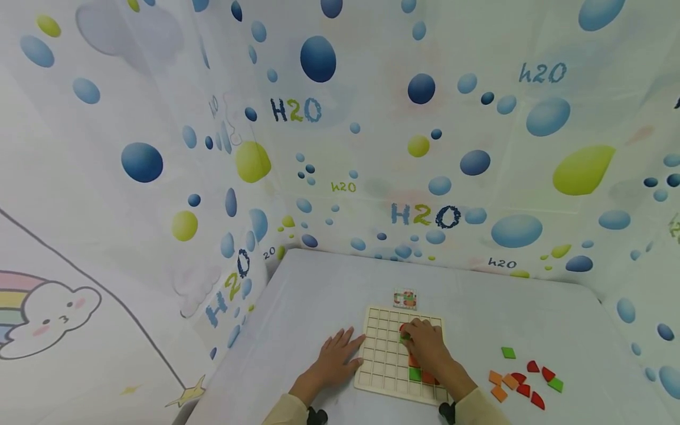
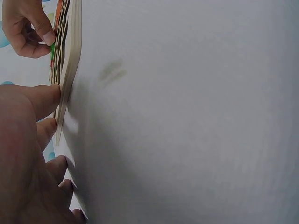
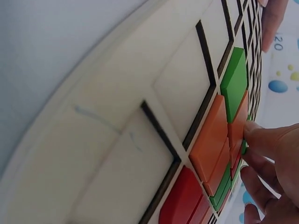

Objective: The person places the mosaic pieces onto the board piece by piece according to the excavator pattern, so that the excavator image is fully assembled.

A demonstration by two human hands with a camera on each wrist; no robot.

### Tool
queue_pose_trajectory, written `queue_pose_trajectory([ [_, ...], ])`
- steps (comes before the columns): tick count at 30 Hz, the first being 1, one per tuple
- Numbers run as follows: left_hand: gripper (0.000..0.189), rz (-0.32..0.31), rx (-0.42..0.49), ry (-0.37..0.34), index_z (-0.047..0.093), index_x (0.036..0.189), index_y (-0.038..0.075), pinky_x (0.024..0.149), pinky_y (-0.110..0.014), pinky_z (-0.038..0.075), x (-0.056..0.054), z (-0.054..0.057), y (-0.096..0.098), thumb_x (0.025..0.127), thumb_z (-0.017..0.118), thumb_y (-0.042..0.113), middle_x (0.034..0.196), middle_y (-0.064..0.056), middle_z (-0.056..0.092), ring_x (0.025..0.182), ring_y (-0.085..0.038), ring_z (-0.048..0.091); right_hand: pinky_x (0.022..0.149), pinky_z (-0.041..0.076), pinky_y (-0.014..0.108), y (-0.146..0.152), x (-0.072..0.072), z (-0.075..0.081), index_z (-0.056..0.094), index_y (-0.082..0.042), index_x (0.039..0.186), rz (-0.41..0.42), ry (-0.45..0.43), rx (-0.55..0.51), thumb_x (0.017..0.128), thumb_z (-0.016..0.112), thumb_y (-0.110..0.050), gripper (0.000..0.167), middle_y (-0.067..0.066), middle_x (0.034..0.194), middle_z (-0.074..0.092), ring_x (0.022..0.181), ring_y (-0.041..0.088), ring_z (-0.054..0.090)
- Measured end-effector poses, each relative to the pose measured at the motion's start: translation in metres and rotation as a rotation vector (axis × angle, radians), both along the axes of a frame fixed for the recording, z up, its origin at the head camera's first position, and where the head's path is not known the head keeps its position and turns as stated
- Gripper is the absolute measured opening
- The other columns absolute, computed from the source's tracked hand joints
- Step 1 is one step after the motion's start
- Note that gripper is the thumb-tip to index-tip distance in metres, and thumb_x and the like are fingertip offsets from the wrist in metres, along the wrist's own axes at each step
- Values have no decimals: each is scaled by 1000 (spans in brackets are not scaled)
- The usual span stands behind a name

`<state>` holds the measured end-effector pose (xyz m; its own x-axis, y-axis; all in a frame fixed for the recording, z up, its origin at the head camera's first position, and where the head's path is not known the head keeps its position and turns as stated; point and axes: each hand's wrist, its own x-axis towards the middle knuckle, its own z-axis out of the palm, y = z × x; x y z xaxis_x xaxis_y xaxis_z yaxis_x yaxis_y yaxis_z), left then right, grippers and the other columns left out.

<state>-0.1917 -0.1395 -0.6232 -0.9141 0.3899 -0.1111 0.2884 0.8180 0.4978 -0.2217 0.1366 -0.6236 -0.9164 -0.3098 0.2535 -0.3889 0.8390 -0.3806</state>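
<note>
From near beige sleeves (image 1: 287, 410), rests left hand (image 1: 334, 357), fingers apart, against left edge of gridded wooden board (image 1: 381, 354), pinching green tile (image 1: 403, 339) with right hand (image 1: 427, 347).

From a pale beige cloth sleeve (image 1: 287, 410), the person's bare left hand (image 1: 336, 357) is lying palm down, its fingers spreading and its thumb (image 1: 355, 365) pointing inward. The bare right hand (image 1: 427, 343) is emerging from a matching beige cloth sleeve (image 1: 480, 407) and angling toward the left (its back is facing the head camera), with bent fingers (image 3: 259, 140) pinching at their tips. The 2 hands are resting apart, and both forearms are slanting inward.
</note>
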Motion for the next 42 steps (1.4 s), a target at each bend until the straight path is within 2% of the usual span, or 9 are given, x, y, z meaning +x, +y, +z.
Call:
queue_pose_trajectory([
  [7,58,-5,3,5,46,161,23,125,-69,20,2,3,0,107,59,39,172,-16,31,159,-44,25,81,48,50,1,0,2,74,-19,97,3,-17,-25,92,81,-9,13,-5,96,64,89,18,55],
  [14,58,-6,1,7,46,161,23,125,-69,20,1,2,-1,107,59,39,172,-16,32,159,-44,25,82,51,50,0,0,4,75,-13,97,46,-34,-83,91,80,0,15,-2,92,62,87,20,59],
  [18,58,-11,-4,17,45,162,23,125,-69,21,0,0,-1,107,58,40,172,-16,31,159,-44,26,82,53,48,0,0,5,75,-12,96,56,-5,-81,90,81,0,15,-3,91,63,87,19,61],
  [29,58,-17,10,19,45,162,24,125,-70,20,-1,-3,-3,107,58,40,172,-16,32,159,-44,26,82,48,51,0,1,6,74,-15,98,26,-35,-39,93,81,-8,11,-2,97,64,94,21,60],
  [36,59,-30,11,34,44,162,22,123,-71,20,-3,-6,-3,108,57,40,171,-19,32,158,-47,26,79,50,53,19,1,9,75,-17,101,-38,-24,9,91,84,-14,13,1,104,67,99,26,64],
  [38,59,-27,6,27,44,162,23,124,-71,20,-3,-5,-3,108,57,41,171,-18,31,158,-46,25,79,51,56,30,1,10,76,-15,103,-63,-45,6,92,83,-15,13,5,106,68,100,29,65],
  [42,58,-21,9,22,45,162,23,124,-70,21,-2,-2,-2,107,58,41,171,-17,32,158,-45,26,90,52,62,58,1,10,74,-11,114,-142,-123,-6,95,79,-16,20,13,118,68,111,38,64],
])
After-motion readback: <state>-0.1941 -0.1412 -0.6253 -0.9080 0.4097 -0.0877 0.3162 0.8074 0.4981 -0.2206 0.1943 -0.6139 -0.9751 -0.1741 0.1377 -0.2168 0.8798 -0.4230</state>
